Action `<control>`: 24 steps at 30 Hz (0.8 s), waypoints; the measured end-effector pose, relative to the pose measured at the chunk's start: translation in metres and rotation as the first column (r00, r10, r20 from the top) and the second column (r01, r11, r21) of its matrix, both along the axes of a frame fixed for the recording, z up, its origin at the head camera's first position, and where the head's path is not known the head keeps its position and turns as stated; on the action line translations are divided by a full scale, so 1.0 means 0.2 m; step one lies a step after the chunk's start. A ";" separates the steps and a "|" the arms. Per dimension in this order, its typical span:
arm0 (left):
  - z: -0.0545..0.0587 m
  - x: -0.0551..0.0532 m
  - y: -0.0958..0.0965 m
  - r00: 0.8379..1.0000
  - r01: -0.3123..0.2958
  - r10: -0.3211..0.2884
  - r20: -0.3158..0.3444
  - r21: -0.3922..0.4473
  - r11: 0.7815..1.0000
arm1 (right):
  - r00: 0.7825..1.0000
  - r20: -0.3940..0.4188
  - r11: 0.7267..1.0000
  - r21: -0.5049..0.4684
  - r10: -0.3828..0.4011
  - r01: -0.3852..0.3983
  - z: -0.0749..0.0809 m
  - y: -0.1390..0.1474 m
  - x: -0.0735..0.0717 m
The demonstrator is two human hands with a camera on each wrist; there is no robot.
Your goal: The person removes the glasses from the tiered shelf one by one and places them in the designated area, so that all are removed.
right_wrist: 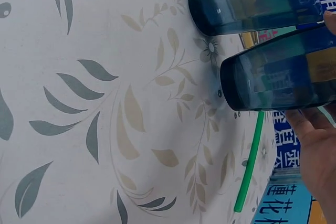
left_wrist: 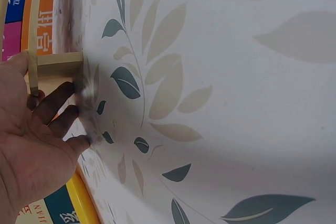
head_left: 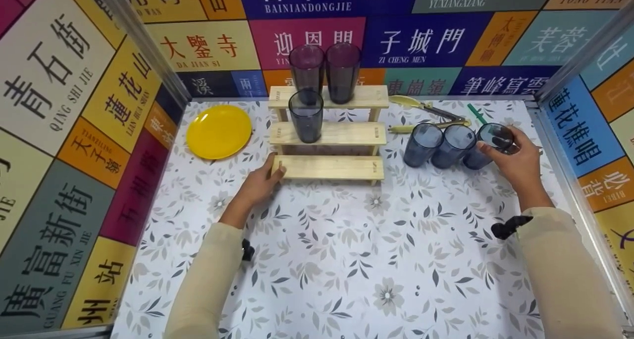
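A three-step wooden rack [head_left: 329,167] stands near the back of the table. My left hand [head_left: 260,183] grips the left end of its lowest step, with the thumb on the board's edge. Two purple glasses [head_left: 343,76] stand upright on the top step. One grey-blue glass [head_left: 306,123] is at the left of the middle step. To the rack's right, three blue glasses are lined up: a left one [head_left: 421,148], a middle one [head_left: 449,150] and a right one [right_wrist: 283,72]. My right hand [head_left: 522,160] holds the right one near its rim, thumb and fingers on opposite sides.
A yellow plate [head_left: 219,132] lies left of the rack. Behind the blue glasses are yellow-handled tongs [head_left: 436,112] and a green straw [right_wrist: 250,163]. Panels with printed street names [head_left: 307,36] enclose the back and both sides of the flowered tabletop [head_left: 337,259].
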State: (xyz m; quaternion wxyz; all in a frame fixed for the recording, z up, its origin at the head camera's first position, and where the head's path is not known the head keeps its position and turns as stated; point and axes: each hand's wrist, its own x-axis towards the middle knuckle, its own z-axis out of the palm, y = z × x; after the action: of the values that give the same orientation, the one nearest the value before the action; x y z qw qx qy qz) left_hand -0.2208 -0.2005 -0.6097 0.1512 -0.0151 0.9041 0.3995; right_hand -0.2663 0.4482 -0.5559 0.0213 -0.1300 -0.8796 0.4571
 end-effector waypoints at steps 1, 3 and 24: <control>0.00 0.00 0.00 1.000 0.001 -0.001 0.002 -0.001 1.000 | 1.000 0.000 1.000 0.002 0.004 -0.004 0.00 0.00 0.00; 0.00 0.00 0.00 1.000 0.001 -0.001 0.002 -0.008 1.000 | 1.000 0.001 1.000 0.010 0.013 -0.013 -0.01 0.00 0.00; -0.01 0.00 0.00 1.000 -0.007 0.007 0.000 -0.012 1.000 | 0.997 0.002 0.994 -0.085 0.073 -0.073 -0.02 0.00 0.00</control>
State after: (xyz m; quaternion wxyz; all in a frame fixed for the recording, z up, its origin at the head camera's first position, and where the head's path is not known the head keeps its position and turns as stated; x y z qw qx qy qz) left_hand -0.2207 -0.2005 -0.6113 0.1497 -0.0191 0.9064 0.3947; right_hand -0.2655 0.4476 -0.5596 -0.0033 -0.0998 -0.8637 0.4939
